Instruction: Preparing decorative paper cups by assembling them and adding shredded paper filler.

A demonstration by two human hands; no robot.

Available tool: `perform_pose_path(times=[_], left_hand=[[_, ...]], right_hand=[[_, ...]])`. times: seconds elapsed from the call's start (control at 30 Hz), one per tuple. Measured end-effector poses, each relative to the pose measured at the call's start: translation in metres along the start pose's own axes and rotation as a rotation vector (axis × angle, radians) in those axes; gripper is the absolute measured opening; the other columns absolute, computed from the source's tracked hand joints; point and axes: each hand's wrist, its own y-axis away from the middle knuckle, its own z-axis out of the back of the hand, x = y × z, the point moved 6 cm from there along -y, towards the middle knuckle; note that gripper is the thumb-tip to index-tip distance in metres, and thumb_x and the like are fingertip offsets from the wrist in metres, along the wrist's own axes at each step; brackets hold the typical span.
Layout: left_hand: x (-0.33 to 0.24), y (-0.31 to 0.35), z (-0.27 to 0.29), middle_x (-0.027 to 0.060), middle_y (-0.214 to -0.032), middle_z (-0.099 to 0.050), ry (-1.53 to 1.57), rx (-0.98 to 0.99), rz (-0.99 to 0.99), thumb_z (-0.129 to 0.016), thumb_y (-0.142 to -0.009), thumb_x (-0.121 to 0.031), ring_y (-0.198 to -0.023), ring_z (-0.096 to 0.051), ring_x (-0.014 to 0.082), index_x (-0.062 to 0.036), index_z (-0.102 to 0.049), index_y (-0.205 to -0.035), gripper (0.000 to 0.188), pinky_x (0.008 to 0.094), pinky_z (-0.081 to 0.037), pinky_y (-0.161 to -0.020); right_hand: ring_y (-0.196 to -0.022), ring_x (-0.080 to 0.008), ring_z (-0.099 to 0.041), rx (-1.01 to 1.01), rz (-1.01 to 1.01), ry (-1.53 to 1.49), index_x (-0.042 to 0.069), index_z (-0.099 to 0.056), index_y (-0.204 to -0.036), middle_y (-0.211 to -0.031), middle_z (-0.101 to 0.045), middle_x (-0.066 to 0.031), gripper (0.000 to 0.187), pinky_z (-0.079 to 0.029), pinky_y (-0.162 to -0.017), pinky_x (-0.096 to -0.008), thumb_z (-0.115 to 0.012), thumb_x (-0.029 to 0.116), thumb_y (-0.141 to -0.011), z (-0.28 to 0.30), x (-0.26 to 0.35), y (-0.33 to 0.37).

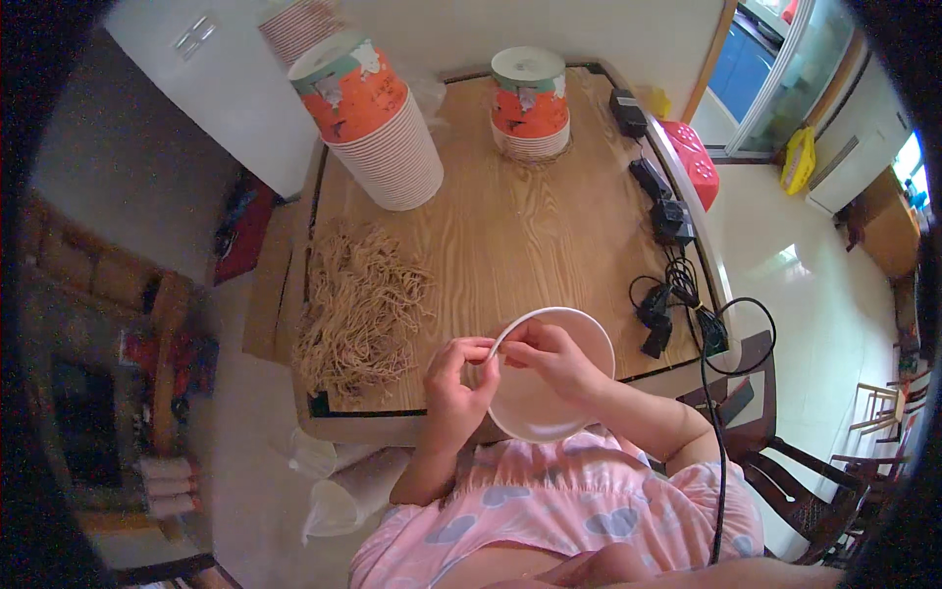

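A white paper bucket [535,417] is tilted at the table's near edge, in front of my body, its open mouth toward me. My left hand [459,385] is closed on its left rim, thumb and fingers pinching the wall from outside. Inside the mouth, my right hand [551,361] has its fingers bent and pressed together against the inner wall, close to my left fingertips. Whatever is between the right fingertips is too small to make out. Left of the bucket lies a loose pile of brown twisted paper cords [361,312].
A tall leaning stack of orange-and-green paper buckets [388,147] stands at the far left, and a shorter upside-down stack [530,108] at the far middle. Black adapters and cables [672,221] run along the right edge of the wooden table [471,226]. A red stool [692,162] stands beyond.
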Motion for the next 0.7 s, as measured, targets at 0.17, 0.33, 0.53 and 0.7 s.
perform_pose_path(times=[0.17,0.33,0.53,0.7], left_hand=[[-0.005,0.000,0.001,0.0097,-0.087,-0.063,-0.007,0.010,-0.013,-0.064,-0.073,-0.002,-0.081,-0.061,0.0258,-0.0037,-0.055,-0.079,0.011,0.0349,-0.047,-0.072],[-0.006,0.000,0.002,0.0098,-0.087,-0.062,-0.014,0.005,-0.027,-0.064,-0.073,-0.002,-0.081,-0.060,0.0252,-0.0035,-0.055,-0.079,0.011,0.0345,-0.047,-0.072],[-0.009,0.000,0.002,0.0105,-0.089,-0.062,-0.015,0.017,-0.042,-0.064,-0.072,0.000,-0.081,-0.060,0.0232,-0.0031,-0.055,-0.079,0.011,0.0331,-0.047,-0.073],[-0.012,0.000,0.002,0.0114,-0.092,-0.062,-0.011,0.025,-0.020,-0.064,-0.072,0.000,-0.084,-0.060,0.0233,-0.0032,-0.055,-0.078,0.012,0.0330,-0.046,-0.076]], right_hand=[[-0.081,-0.0121,-0.054,-0.006,-0.009,-0.044,-0.001,-0.059,-0.096,-0.088,-0.060,-0.0040,0.023,-0.044,-0.075,-0.0256,-0.058,0.019,-0.086,0.000,-0.009,-0.002],[-0.080,-0.0108,-0.053,-0.005,-0.011,-0.093,-0.001,-0.059,-0.095,-0.087,-0.059,-0.0031,0.023,-0.044,-0.073,-0.0245,-0.058,0.020,-0.086,-0.001,-0.013,-0.002],[-0.080,-0.0106,-0.053,-0.029,-0.028,-0.159,0.000,-0.059,-0.095,-0.086,-0.059,-0.0032,0.022,-0.044,-0.072,-0.0246,-0.058,0.020,-0.087,-0.003,-0.011,0.001],[-0.082,-0.0117,-0.055,0.005,-0.025,-0.142,-0.001,-0.059,-0.096,-0.089,-0.060,-0.0040,0.022,-0.045,-0.075,-0.0255,-0.058,0.019,-0.087,-0.004,-0.008,0.002]])
